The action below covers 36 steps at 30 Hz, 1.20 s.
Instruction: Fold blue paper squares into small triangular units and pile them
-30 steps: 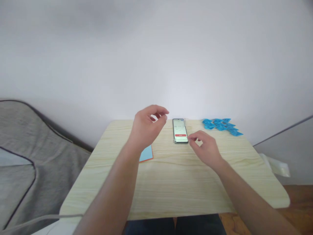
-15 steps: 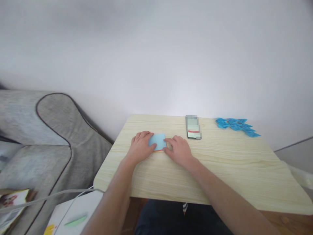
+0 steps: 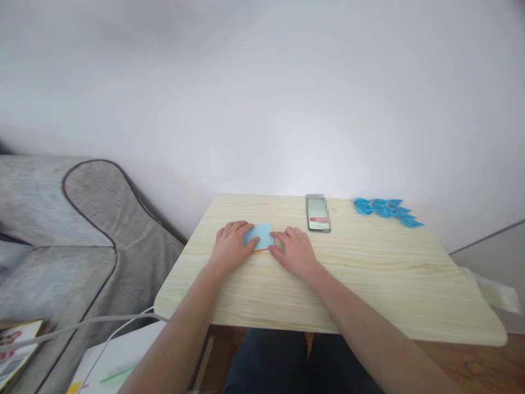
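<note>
A small light-blue pad of square paper with an orange underside (image 3: 260, 236) lies on the pale wooden table (image 3: 369, 284). My left hand (image 3: 230, 249) rests flat on the pad's left edge, fingers stretched out over it. My right hand (image 3: 294, 253) lies on the table at the pad's right edge, fingertips touching it. Neither hand has lifted the pad.
A phone with a lit screen (image 3: 318, 214) lies behind my right hand. Several small folded blue paper pieces (image 3: 385, 210) sit at the table's far right corner. A grey sofa (image 3: 61, 230) stands to the left, with white cables (image 3: 102, 328) and papers below it.
One second ago both hands hovered near the phone; they dropped onto the blue pad half a second ago. Since then only the view has shifted slightly; the hands stay on the pad.
</note>
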Motion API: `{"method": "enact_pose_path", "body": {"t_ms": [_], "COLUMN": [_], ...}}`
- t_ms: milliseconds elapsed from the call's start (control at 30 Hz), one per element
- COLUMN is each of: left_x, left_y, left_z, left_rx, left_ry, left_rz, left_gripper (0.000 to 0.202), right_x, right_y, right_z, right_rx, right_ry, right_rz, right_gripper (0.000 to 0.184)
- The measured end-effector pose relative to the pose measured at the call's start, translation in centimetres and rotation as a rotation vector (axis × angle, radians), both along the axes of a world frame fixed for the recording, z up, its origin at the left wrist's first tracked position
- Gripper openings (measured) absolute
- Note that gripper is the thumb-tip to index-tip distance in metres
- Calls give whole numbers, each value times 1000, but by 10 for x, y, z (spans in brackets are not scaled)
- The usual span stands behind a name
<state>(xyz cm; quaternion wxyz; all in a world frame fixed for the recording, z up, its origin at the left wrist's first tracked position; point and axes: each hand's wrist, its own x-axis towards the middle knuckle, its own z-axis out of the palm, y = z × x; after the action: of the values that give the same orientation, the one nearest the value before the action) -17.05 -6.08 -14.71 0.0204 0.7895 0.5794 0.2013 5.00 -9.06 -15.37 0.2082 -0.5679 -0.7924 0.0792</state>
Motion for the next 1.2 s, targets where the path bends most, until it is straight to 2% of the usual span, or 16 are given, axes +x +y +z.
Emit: {"method": "enact_pose_path", "body": {"t_ms": [200,400,567,733,933,1200], "left_x": [5,9,8,6,2,1], "left_y": [0,3,6,8,17,14], "left_z": [-5,-11,-13,-15,-26,-29], "left_rx": [81,92,11,-21,-24,-73], "left_ry": [-73,-230,-420,-491,-580,-698], "left_rz": [16,-12,93,154,189,148], "left_gripper": [38,46,54,47,37,27], "right_x": [0,0,0,1,2,2], "right_y": [-3,-5,-5,-7,-8,-6], "right_z": [1,2,3,6,0,-3], "right_rx": [15,30,37,20,15,40], "right_ry": [-1,-10,-31,-44,-54,-68], "right_rz": [-18,-25,-27,-16,-10,-9], "right_gripper": [42,43,43,44,46,45]}}
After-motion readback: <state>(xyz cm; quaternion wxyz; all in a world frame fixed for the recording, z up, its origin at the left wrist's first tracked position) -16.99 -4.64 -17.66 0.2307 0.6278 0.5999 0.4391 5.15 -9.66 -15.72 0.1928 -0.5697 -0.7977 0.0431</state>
